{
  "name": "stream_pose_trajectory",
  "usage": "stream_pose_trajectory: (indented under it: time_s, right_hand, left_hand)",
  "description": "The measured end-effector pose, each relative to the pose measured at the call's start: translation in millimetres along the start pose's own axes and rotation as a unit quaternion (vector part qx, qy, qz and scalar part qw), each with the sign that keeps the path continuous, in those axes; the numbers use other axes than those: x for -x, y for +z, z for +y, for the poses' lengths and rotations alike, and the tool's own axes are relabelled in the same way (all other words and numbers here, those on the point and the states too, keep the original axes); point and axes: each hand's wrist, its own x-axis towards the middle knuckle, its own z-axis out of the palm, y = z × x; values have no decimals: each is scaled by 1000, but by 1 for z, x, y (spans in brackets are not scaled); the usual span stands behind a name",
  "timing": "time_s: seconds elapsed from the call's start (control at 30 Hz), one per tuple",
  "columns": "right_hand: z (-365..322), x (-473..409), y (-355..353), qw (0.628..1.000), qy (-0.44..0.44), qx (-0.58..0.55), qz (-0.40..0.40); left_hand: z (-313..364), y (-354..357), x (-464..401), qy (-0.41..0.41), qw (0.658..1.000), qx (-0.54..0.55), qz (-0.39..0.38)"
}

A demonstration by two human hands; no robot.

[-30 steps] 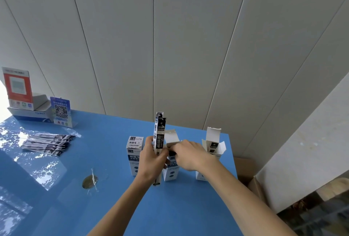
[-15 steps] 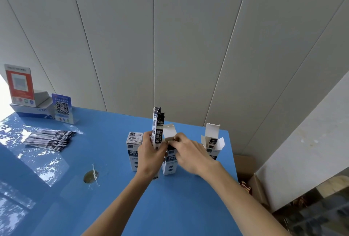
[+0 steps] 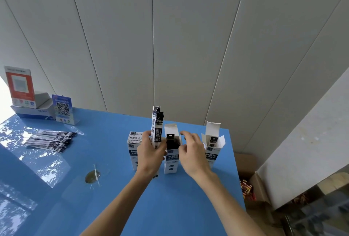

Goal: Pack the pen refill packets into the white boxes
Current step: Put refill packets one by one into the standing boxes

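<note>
Three white boxes stand upright on the blue table (image 3: 117, 194). The left box (image 3: 133, 141) is closed, while the middle box (image 3: 171, 162) has its lid up and dark packets showing inside. An open right box (image 3: 213, 147) also holds a packet. My left hand (image 3: 151, 152) grips a bunch of pen refill packets (image 3: 157, 126) upright, just left of the middle box. My right hand (image 3: 192, 150) hovers with curled fingers beside the middle box's opening, holding nothing that I can see. A pile of loose packets (image 3: 51, 140) lies far left.
A red sign (image 3: 19, 86) on a white carton and a blue QR-code stand (image 3: 63, 110) sit at the table's back left. A brownish patch under tape (image 3: 92, 176) marks the tabletop. Cardboard boxes (image 3: 247, 188) lie on the floor past the table's right edge.
My right hand has come off the middle box's top and drawn slightly right, uncovering the dark packets inside. My left hand keeps its bunch of packets upright in the same place.
</note>
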Motion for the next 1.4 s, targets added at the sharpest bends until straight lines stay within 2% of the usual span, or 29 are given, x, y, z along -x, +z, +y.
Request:
stream_pose_trajectory:
  time_s: [0.1, 0.2, 0.53, 0.97, 1.13, 1.23, 1.4]
  right_hand:
    - [0, -3, 3, 999, 19, -15, -27]
    - [0, -7, 7, 999, -3, -3, -46]
    - [9, -2, 13, 999, -10, -16, -45]
    - [18, 7, 16, 996, -38, -67, -49]
    - [15, 7, 19, 991, 11, -133, -1]
    - [14, -3, 22, 979, 76, -188, 34]
    - [14, -13, 21, 973, 123, -193, -33]
  left_hand:
    - [1, 0, 0, -1, 1000, 12, -3]
    - [1, 0, 0, -5, 1000, 26, -5]
    - [-3, 5, 1, -20, 994, 104, 6]
    - [-11, 10, -6, -61, 992, 110, 1]
    - [-11, 6, -9, -50, 995, 87, 0]
    - [-10, 5, -10, -44, 996, 75, -3]
    - [-14, 4, -12, -43, 997, 60, -12]
